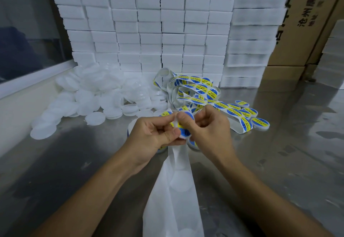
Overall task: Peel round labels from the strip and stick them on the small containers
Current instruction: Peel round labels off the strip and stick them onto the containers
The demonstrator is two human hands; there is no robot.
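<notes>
Pinching round glossy label (183,125), both hands (158,132) (210,126).

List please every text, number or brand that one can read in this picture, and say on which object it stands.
Round labels on the strip: black print on the yellow band, too small and blurred to read.
Labelled containers: same print, unreadable.
Cardboard box: large dark Chinese characters, blurred, not reliably readable.
White foam blocks and plain white lids: no text visible.
</notes>
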